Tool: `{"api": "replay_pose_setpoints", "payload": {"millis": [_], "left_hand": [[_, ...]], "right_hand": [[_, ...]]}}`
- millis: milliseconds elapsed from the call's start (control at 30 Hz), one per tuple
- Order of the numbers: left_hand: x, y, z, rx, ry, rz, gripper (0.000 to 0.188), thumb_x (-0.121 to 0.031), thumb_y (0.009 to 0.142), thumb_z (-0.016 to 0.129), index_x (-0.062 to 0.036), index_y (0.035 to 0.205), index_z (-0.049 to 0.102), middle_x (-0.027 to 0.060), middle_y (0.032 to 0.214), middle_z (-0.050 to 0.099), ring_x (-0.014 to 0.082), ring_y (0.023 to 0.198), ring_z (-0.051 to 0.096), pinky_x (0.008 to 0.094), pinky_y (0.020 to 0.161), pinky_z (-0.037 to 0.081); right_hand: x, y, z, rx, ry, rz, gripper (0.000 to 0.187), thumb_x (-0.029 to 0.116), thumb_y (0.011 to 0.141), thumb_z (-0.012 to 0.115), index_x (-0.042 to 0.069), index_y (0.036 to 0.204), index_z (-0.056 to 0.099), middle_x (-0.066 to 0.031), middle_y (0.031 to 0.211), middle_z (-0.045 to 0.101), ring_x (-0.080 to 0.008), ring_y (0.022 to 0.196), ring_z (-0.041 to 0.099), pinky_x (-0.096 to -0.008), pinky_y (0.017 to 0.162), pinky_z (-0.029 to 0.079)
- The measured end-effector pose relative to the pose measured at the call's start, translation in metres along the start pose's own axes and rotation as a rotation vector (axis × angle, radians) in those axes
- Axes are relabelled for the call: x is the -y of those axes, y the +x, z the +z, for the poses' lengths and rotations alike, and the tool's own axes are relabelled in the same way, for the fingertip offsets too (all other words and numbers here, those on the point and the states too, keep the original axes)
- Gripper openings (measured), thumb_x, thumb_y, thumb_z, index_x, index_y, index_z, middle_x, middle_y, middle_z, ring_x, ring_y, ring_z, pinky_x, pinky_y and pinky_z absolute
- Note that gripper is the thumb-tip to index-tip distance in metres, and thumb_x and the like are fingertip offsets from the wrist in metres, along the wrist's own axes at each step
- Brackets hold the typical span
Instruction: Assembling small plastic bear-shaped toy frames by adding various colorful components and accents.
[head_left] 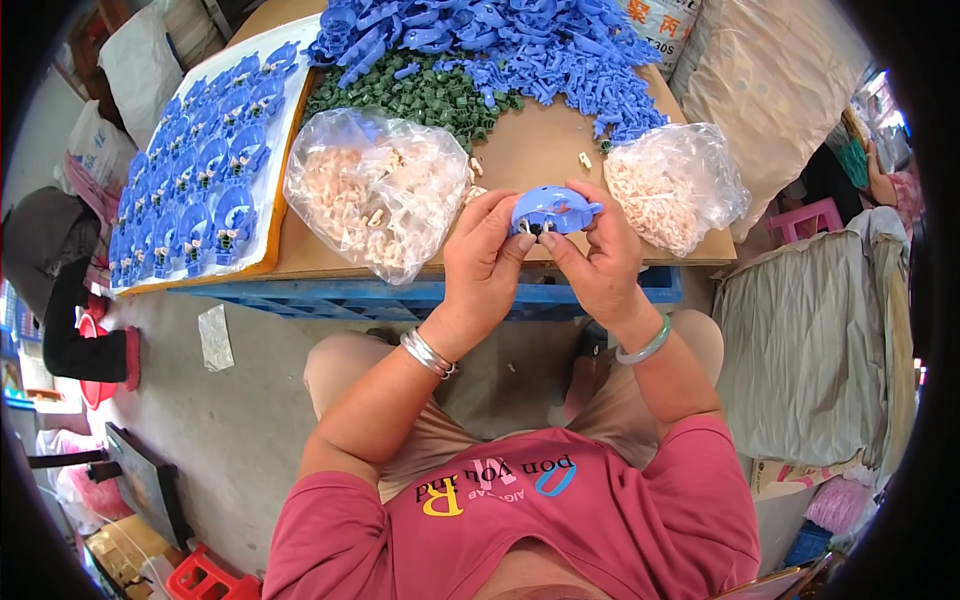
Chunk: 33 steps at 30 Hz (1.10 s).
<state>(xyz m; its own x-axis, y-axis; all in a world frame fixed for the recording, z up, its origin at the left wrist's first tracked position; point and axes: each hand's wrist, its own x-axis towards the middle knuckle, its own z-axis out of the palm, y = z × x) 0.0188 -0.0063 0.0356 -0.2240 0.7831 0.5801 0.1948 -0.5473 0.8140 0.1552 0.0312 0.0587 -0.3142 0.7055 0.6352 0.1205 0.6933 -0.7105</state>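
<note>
Between both hands, just past the near edge of the table, is a blue plastic toy shell [550, 200], rounded, with small white and dark pieces at its near side. My left hand [482, 262] grips its left end, the thumb pressed against the near side. On the other end, my right hand [608, 262] pinches it the same way, thumb beside the small pieces. A clear bag of pale, cream-coloured small parts [370, 195] lies left of my left hand. Another clear bag of similar parts [665, 190] sits right of my right hand.
Blue plastic parts [480, 30] are heaped at the back, with dark green parts [400, 100] before them. A white board [272, 195] at left bears rows of blue pieces. Below the table is a blue crate [350, 295]. Someone in dark sleeves [65, 320] is at far left.
</note>
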Motion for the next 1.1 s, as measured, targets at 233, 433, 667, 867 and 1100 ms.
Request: {"api": "replay_pose_setpoints", "payload": {"millis": [233,433,667,867,1100], "left_hand": [[-0.003,0.002,-0.001,0.029,0.053,0.014,0.033,0.005,0.073,0.058,0.0002,0.106,0.053,0.0131,0.101,0.052,0.0205,0.082,0.055,0.0279,0.068,0.046],[0.002,0.002,-0.006,0.157,-0.588,-0.456,0.026,-0.003,0.084,0.05,-0.0006,0.109,0.052,0.0063,0.1,0.053,0.0116,0.07,0.055,0.0238,0.055,0.047],[-0.004,0.011,-0.005,0.115,-0.942,-0.787,0.029,-0.009,0.087,0.048,-0.0027,0.115,0.048,0.0079,0.102,0.053,0.0133,0.072,0.057,0.0273,0.058,0.049],[-0.004,0.001,0.0,0.044,0.098,-0.031,0.04,-0.004,0.073,0.063,0.0044,0.109,0.049,0.0147,0.103,0.049,0.0191,0.079,0.055,0.0275,0.062,0.048],[0.002,-0.002,0.006,0.06,0.286,0.263,0.038,0.003,0.069,0.062,0.0055,0.105,0.051,0.0192,0.103,0.05,0.0304,0.084,0.056,0.0335,0.067,0.048]], "right_hand": [[-0.001,0.0,-0.001,0.029,0.116,0.105,0.041,-0.002,0.073,0.061,-0.003,0.111,0.046,-0.0086,0.096,0.054,-0.0144,0.081,0.055,-0.025,0.071,0.047],[0.013,0.011,-0.014,0.056,0.484,0.389,0.037,0.002,0.079,0.057,-0.004,0.113,0.045,-0.0055,0.093,0.054,-0.0082,0.068,0.052,-0.0196,0.057,0.045],[0.013,0.016,-0.011,-0.063,0.649,0.493,0.035,0.005,0.081,0.054,-0.006,0.113,0.045,-0.0075,0.083,0.056,-0.0097,0.058,0.053,-0.0218,0.047,0.046],[0.008,0.017,-0.011,-0.138,0.702,0.49,0.033,0.004,0.08,0.056,-0.005,0.111,0.045,-0.008,0.082,0.056,-0.01,0.059,0.053,-0.0237,0.046,0.048],[0.01,0.014,-0.008,-0.116,0.684,0.488,0.035,0.003,0.078,0.059,-0.005,0.11,0.045,-0.0063,0.076,0.056,-0.0078,0.052,0.05,-0.0192,0.041,0.041]]}}
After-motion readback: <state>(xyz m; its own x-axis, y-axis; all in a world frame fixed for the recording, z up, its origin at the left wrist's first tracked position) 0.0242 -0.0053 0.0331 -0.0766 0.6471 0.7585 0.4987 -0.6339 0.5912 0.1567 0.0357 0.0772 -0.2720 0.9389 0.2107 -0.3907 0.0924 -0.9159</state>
